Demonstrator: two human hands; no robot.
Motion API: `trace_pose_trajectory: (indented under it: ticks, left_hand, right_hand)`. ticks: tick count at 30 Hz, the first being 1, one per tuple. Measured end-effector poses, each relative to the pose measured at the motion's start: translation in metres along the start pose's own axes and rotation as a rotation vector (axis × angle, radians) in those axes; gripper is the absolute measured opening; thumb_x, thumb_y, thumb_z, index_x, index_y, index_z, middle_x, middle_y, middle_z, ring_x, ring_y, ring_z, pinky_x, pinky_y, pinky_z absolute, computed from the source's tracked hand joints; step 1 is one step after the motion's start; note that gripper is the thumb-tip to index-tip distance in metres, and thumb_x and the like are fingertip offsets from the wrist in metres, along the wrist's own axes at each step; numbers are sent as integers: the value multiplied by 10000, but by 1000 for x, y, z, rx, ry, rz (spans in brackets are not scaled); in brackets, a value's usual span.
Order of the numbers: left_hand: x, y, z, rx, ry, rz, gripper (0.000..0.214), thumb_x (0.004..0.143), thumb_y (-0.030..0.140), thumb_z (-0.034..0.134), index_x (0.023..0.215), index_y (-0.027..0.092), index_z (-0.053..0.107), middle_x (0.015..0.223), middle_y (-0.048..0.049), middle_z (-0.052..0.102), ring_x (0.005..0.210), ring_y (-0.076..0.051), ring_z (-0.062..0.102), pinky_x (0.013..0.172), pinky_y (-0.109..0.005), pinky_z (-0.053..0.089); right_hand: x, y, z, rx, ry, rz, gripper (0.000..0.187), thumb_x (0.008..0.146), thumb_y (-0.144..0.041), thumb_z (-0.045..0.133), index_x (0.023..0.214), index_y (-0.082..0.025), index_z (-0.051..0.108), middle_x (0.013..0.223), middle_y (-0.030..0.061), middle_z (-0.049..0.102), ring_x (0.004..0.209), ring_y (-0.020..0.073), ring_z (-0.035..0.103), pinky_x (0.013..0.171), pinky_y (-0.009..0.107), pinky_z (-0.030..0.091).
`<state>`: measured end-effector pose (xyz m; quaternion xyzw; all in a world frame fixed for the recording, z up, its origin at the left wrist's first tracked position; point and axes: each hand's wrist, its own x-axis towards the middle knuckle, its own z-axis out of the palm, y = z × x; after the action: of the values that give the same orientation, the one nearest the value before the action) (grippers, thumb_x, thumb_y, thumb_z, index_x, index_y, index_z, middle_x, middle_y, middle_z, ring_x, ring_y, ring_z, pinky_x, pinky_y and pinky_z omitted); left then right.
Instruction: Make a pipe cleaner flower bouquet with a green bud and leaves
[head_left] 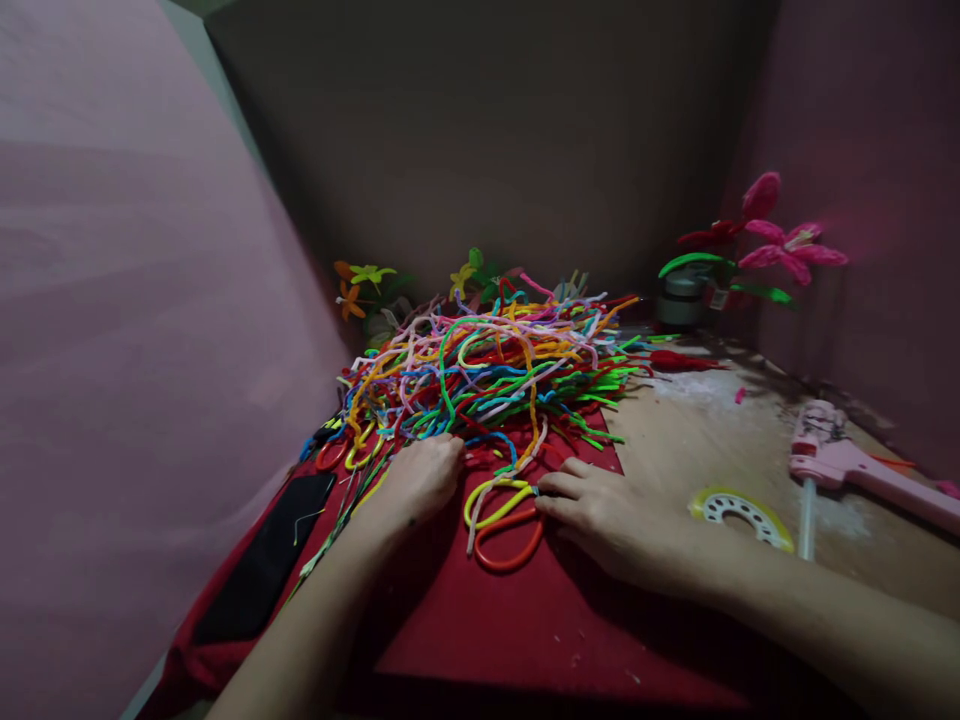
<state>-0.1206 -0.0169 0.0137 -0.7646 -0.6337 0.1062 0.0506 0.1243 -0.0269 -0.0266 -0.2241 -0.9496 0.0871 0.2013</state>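
A big tangled heap of coloured pipe cleaners (pixel 487 370) lies on a red cloth (pixel 525 620) in front of me. My left hand (pixel 420 480) rests at the near edge of the heap with its fingers curled into the strands; what they grip is hidden. My right hand (pixel 600 510) lies flat on the cloth, fingers stretched toward the joined ends of a yellow loop (pixel 491 500) and an orange loop (pixel 510 545) of pipe cleaner, its fingertips touching them.
A black phone (pixel 270 560) lies on the cloth at the left. On the wooden table (pixel 697 440) are a yellow tape dispenser (pixel 739 510) and a pink glue gun (pixel 847 465). Finished pipe-cleaner flowers (pixel 780 245) stand at the back right; small ones (pixel 360 285) sit behind the heap. Pink walls close in.
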Motion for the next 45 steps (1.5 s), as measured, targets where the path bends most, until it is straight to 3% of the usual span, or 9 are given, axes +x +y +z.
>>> trace_pose_trajectory:
  ticks: [7,12,15,19,26,33,37,43,45]
  left_hand:
    - [6,10,-9,-148,149,31,226,864,283,436,977,184,604,960,-82,641,807,-191,628,656,-261,426]
    - [14,28,-23,-216,219,106,250,869,323,447,773,187,634,773,-47,668,703,-164,617,613,-237,400]
    - [23,29,-34,-208,362,37,294,867,373,441,738,187,628,717,-47,664,649,-172,604,581,-250,389]
    - [40,18,-45,-439,543,3,168,821,251,492,794,198,649,817,-32,686,753,-158,612,687,-243,424]
    - [62,9,-27,-802,549,-81,170,746,194,512,792,176,675,808,-16,697,796,-155,625,774,-245,448]
    - [40,-12,-42,-1240,804,-187,229,790,341,529,748,146,640,484,43,525,404,-69,423,422,-187,333]
    - [29,-22,-49,-1340,888,-164,366,822,427,505,632,137,623,352,64,388,338,-51,321,393,-188,283]
    - [22,-22,-51,-1415,937,-86,254,807,382,544,805,146,638,504,43,515,442,-62,432,471,-181,359]
    - [15,-21,-55,-1360,803,14,213,772,347,586,868,162,635,681,8,612,592,-89,536,576,-195,424]
  right_hand:
    - [0,-1,1,-18,-18,17,314,862,-137,456,1134,-188,606,1116,106,609,1064,212,511,923,372,421]
    - [2,-6,-5,-42,-41,14,333,859,-122,443,1151,-189,589,1158,103,594,1029,213,522,883,362,446]
    - [2,-7,-6,-38,-35,8,340,862,-110,431,1154,-192,585,1164,96,595,1026,206,526,895,360,439]
    - [3,-6,-4,-21,-24,19,328,859,-109,442,1135,-194,597,1162,92,598,1010,204,530,879,357,447]
    - [3,-7,-6,-28,-53,36,322,873,-121,428,1141,-200,589,1171,75,597,979,214,528,827,362,470]
    - [0,0,4,-43,1,-7,334,858,-107,441,1139,-190,601,1132,104,615,989,207,534,840,341,458]
    - [-3,4,10,-58,5,-17,346,841,-93,456,1136,-198,602,1148,95,617,991,222,536,839,359,461]
    - [-2,4,12,-42,4,-11,344,852,-93,436,1130,-201,606,1157,89,622,959,229,549,801,380,485]
    - [-1,3,12,-36,-1,-14,347,852,-88,435,1133,-199,605,1158,89,622,957,231,549,794,387,490]
